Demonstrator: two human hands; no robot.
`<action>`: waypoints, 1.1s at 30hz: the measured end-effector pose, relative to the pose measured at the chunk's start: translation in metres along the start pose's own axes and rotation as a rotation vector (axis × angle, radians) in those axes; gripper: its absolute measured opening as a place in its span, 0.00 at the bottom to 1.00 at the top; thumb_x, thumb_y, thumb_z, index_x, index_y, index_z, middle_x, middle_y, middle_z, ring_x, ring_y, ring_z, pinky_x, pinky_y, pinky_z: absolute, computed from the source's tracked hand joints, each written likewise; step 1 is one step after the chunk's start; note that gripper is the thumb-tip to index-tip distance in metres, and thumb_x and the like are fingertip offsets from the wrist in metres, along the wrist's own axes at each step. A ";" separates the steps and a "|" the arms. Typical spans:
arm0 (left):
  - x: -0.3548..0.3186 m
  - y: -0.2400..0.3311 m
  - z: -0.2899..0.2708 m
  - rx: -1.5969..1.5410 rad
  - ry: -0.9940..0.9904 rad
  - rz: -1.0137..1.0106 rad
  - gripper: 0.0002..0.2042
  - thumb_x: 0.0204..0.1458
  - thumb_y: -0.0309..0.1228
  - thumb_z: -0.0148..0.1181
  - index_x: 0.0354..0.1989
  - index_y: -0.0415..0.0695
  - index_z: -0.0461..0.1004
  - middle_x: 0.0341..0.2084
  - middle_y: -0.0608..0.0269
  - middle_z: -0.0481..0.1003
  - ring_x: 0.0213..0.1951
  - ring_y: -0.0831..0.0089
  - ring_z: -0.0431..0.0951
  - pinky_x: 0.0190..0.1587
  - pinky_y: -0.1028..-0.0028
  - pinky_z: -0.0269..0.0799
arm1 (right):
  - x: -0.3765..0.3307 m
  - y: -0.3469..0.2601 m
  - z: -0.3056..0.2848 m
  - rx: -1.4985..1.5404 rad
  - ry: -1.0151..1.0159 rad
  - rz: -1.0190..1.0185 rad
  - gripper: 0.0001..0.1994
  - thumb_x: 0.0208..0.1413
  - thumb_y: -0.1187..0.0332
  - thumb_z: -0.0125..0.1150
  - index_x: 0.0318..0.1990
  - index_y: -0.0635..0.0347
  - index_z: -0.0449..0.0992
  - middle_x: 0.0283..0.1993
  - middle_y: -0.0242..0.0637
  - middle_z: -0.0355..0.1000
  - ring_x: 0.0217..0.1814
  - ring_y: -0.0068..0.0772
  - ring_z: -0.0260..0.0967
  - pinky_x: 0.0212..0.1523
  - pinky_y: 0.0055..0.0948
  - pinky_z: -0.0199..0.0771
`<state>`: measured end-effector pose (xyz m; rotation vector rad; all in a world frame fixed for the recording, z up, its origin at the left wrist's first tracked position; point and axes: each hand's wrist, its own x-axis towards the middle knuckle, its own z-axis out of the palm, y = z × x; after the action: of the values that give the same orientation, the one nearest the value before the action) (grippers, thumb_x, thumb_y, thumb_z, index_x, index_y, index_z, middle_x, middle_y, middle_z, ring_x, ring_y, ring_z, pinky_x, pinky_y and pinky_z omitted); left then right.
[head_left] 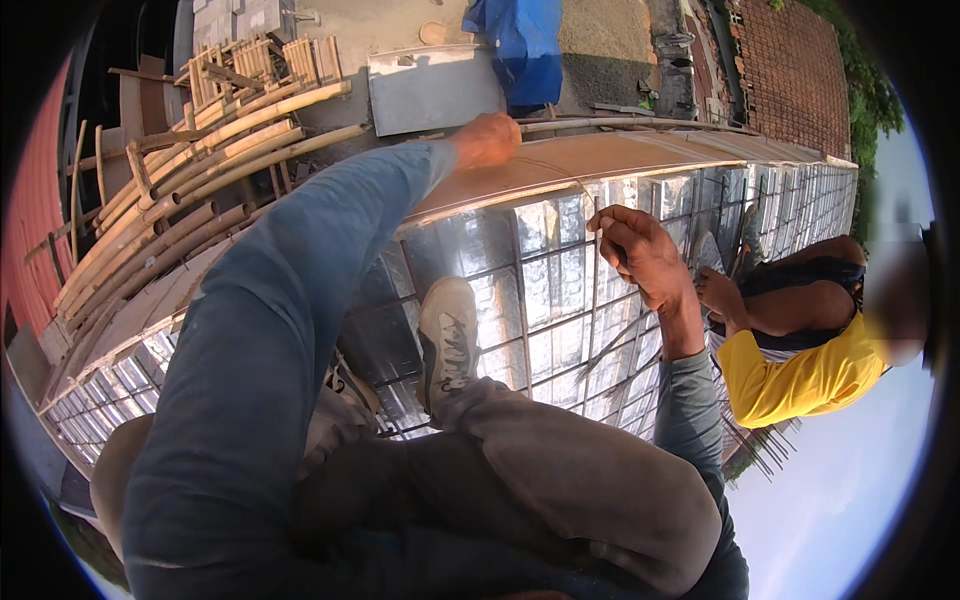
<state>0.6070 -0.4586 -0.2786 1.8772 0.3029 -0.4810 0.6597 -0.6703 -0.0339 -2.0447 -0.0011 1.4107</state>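
A thin wire (562,172) curves over the edge board between my two hands. My left hand (487,140) is closed above the brown board (545,165), where the wire's one end runs up to it. My right hand (642,258) pinches the wire's other end between thumb and fingertips, above the grid of steel bars (527,335). The grid lies over shiny metal sheeting (560,270). My shoe (450,335) stands on the sheeting among the bars, between my forearms.
A co-worker in a yellow sleeve (800,375) crouches at the right, a hand (722,297) near the bars. Beyond the edge, lower down, are bamboo poles (250,130), a grey panel (435,90), a blue tarp (525,45) and a tiled roof (795,80).
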 end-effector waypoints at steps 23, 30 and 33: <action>0.044 -0.044 0.052 0.266 0.034 0.267 0.13 0.60 0.36 0.61 0.47 0.47 0.86 0.47 0.50 0.84 0.49 0.52 0.83 0.55 0.58 0.78 | 0.013 -0.023 -0.065 -1.288 0.020 -0.825 0.13 0.66 0.70 0.60 0.55 0.61 0.81 0.40 0.43 0.81 0.40 0.39 0.80 0.45 0.37 0.80; 0.042 -0.062 0.045 0.221 -0.205 0.143 0.20 0.66 0.40 0.49 0.54 0.40 0.81 0.60 0.41 0.76 0.58 0.43 0.78 0.62 0.55 0.74 | 0.173 -0.084 0.004 -1.380 0.116 -0.884 0.12 0.63 0.62 0.63 0.40 0.62 0.83 0.41 0.50 0.81 0.46 0.54 0.80 0.47 0.49 0.80; 0.011 -0.031 0.029 0.091 -0.292 0.128 0.24 0.71 0.45 0.42 0.63 0.42 0.75 0.65 0.41 0.72 0.64 0.43 0.73 0.67 0.53 0.68 | 0.258 -0.031 0.003 -1.327 -0.104 -0.322 0.13 0.61 0.62 0.62 0.36 0.63 0.84 0.37 0.50 0.82 0.43 0.53 0.81 0.43 0.48 0.79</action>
<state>0.5984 -0.4754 -0.3181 1.8694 -0.0337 -0.6808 0.7767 -0.5545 -0.2345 -2.6953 -1.6015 1.4091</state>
